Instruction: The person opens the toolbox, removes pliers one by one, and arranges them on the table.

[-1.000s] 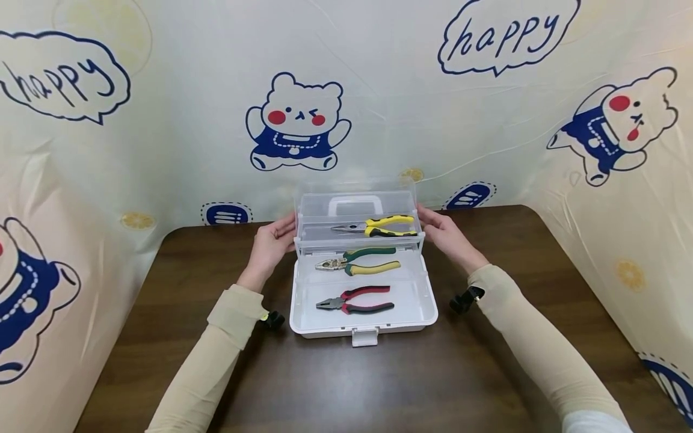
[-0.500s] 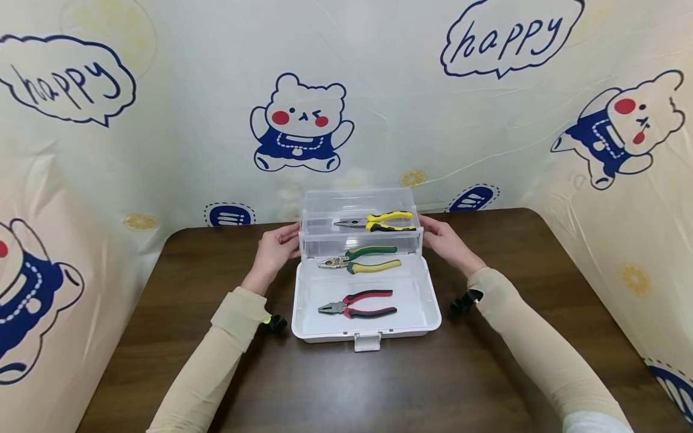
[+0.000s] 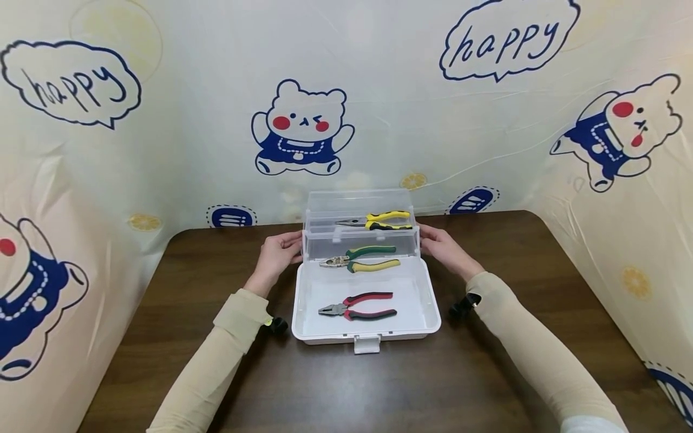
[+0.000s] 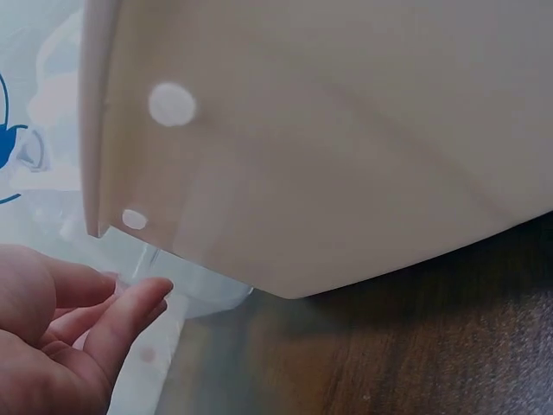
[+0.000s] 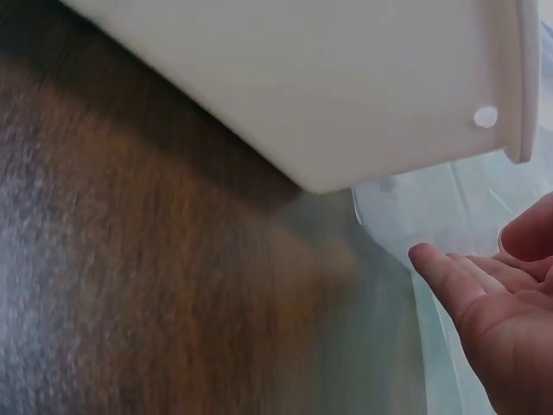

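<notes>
A white toolbox [image 3: 308, 300] stands unlatched at mid-table, its clear lid [image 3: 360, 195] tipped back. Combination pliers with red-and-black handles [image 3: 370, 314] lie in the base. Behind them are combination pliers with green-and-yellow handles [image 3: 373, 264]. Long-nose pliers with yellow-and-black handles [image 3: 390, 215] show in the clear upper section. My left hand [image 3: 275, 257] is beside the lid's left end, fingers loosely bent, fingertips close to the clear plastic in the left wrist view. At the opposite end, my right hand [image 3: 446, 249] has its fingers extended toward the lid's edge, thumb apart.
The toolbox rests on a dark wooden table [image 3: 346, 391]. A printed cloth [image 3: 379, 120] with bears and lettering hangs close behind the lid and along both sides. The front latch [image 3: 367, 344] hangs down toward the table's near side.
The clear lid has tilted further back and lower, and both hands have followed it at its ends. In the head view the toolbox base sits slightly lower. The pliers keep their places inside.
</notes>
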